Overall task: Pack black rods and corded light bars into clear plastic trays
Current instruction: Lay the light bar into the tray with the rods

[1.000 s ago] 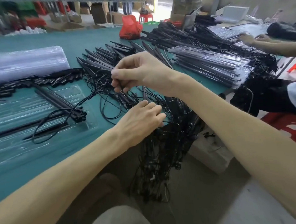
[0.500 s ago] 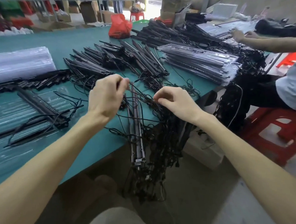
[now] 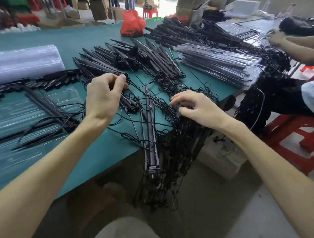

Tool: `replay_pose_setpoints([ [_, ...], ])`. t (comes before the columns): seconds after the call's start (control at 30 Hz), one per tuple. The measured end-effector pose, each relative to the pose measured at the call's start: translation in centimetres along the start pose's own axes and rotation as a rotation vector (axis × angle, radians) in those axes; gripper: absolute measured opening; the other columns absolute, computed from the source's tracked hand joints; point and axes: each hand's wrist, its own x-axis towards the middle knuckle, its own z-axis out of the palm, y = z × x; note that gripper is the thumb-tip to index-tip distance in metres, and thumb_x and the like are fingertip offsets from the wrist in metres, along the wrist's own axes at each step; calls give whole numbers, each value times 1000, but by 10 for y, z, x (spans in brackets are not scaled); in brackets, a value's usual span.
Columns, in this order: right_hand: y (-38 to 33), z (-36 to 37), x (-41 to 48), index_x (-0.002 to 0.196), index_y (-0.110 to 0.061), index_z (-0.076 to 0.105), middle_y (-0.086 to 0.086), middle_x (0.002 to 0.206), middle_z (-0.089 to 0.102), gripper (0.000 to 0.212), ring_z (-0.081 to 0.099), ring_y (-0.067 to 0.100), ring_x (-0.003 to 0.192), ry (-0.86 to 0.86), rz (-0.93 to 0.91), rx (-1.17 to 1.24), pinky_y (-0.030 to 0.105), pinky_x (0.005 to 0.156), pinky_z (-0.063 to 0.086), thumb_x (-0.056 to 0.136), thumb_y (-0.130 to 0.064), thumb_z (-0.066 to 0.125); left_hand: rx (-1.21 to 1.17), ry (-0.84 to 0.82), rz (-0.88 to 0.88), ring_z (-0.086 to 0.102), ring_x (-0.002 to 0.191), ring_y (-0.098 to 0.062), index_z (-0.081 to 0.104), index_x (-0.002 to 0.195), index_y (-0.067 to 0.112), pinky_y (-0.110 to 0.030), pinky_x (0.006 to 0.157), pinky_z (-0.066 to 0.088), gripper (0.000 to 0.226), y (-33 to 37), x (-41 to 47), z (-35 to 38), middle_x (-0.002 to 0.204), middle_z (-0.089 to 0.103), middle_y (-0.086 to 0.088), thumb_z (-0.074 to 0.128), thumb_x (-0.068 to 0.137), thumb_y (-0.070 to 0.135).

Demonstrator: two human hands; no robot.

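Observation:
My left hand pinches a thin black cord between thumb and fingertips above a tangle of cords. At the table's front edge my right hand grips a small black part of that tangle. A long corded light bar lies between my hands and juts out past the table edge. To the left, a clear plastic tray holds black rods and a looped cord. Loose black light bars are piled behind my hands.
A stack of filled clear trays sits at the right. Empty clear trays are stacked at far left. A red bag stands at the back. Another person's hands work at far right, near a red stool. Cords hang off the green table.
My hands have parted: the right one went from above the tangle to the table's front edge, the left one rose and now pinches a cord. The view has shifted left.

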Motion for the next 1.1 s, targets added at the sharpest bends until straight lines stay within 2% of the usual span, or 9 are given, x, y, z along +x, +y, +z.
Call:
replay_pose_setpoints([
  [0.13, 3, 0, 0, 111, -17, 71, 3, 114, 59, 26, 60, 16, 103, 128, 80, -117, 17, 86, 45, 91, -4, 61, 157, -121, -23, 42, 45, -2, 72, 81, 26, -27, 51, 30, 27, -21, 0, -7, 59, 54, 15, 59, 100, 40],
  [0.3, 8, -3, -2, 114, -27, 65, 2, 106, 58, 42, 58, 17, 88, 108, 189, -270, 33, 81, 51, 91, 6, 50, 322, -261, -6, 46, 56, -3, 71, 82, 29, -29, 59, 39, 23, -48, -14, -10, 65, 54, 19, 61, 99, 40],
  [0.4, 6, 5, -4, 116, -25, 61, 1, 105, 52, 50, 50, 20, 99, 116, 122, -403, 33, 88, 44, 89, 13, 43, 327, -286, 10, 49, 60, 1, 71, 83, 28, -29, 63, 39, 21, -53, -20, -6, 69, 56, 22, 61, 99, 38],
  [0.5, 4, 12, -4, 118, -20, 59, 3, 109, 48, 44, 42, 22, 107, 162, 39, -592, 35, 90, 44, 88, 11, 49, 256, -265, -5, 46, 52, -7, 71, 81, 24, -28, 55, 36, 25, -52, -22, -5, 64, 60, 10, 60, 100, 36],
  [0.6, 4, 12, -1, 112, -14, 61, 5, 109, 61, 16, 53, 24, 104, 180, 106, -656, 38, 86, 48, 100, -14, 51, 72, -230, -69, 42, 50, -14, 72, 78, 24, -28, 52, 36, 26, -45, -18, -7, 63, 62, -4, 61, 100, 34],
  [0.73, -1, 8, -1, 97, -17, 58, 0, 84, 63, 48, 61, 21, 78, 127, 246, -666, 37, 68, 49, 95, -64, 49, -80, -204, -141, 43, 51, -13, 72, 76, 24, -28, 58, 39, 28, -32, -13, -7, 60, 57, 4, 61, 100, 32],
  [0.83, 1, 6, -5, 103, -20, 52, 1, 88, 63, 39, 61, 18, 71, 17, 288, -458, 37, 68, 50, 90, -54, 66, -146, -194, -169, 46, 57, -14, 73, 78, 21, -32, 64, 41, 27, -27, -13, -6, 62, 57, 4, 61, 100, 31],
  [0.97, 11, 1, -3, 103, -24, 62, 2, 116, 65, 21, 61, 16, 109, 25, 322, -110, 38, 98, 47, 86, -24, 76, -199, -212, -187, 48, 58, -14, 74, 77, 21, -30, 61, 42, 28, -25, -15, -8, 62, 58, 5, 61, 100, 30],
  [1.1, 14, 1, -4, 101, -22, 69, 11, 106, 72, 11, 61, 13, 89, 112, 367, 219, 28, 74, 54, 93, -14, 67, -168, -223, -184, 49, 52, -12, 74, 77, 21, -21, 55, 41, 28, -28, -13, -11, 56, 58, 12, 61, 100, 31],
])
